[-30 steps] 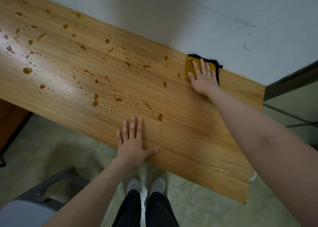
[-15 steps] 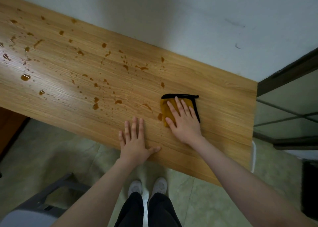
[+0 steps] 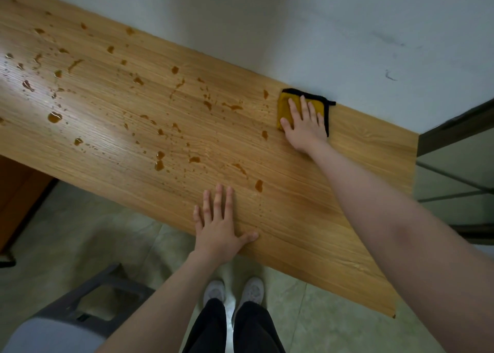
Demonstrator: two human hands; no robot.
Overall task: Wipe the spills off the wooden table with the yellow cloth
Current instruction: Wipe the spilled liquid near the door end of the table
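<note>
the right hand presses flat, fingers straight, on the one yellow cloth at the tabletop's far edge against the wall, right of centre frame. the brown spills, dozens of them, lie to the left of this grip. the left hand, also flat and holding nothing, rests at the near edge, closer to the lower drops.

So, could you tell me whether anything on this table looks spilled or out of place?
Yes: brown spills dot the wooden table from its left end to just beside the yellow cloth, which the right hand presses flat by the wall. The left hand rests flat near the front edge.
</note>
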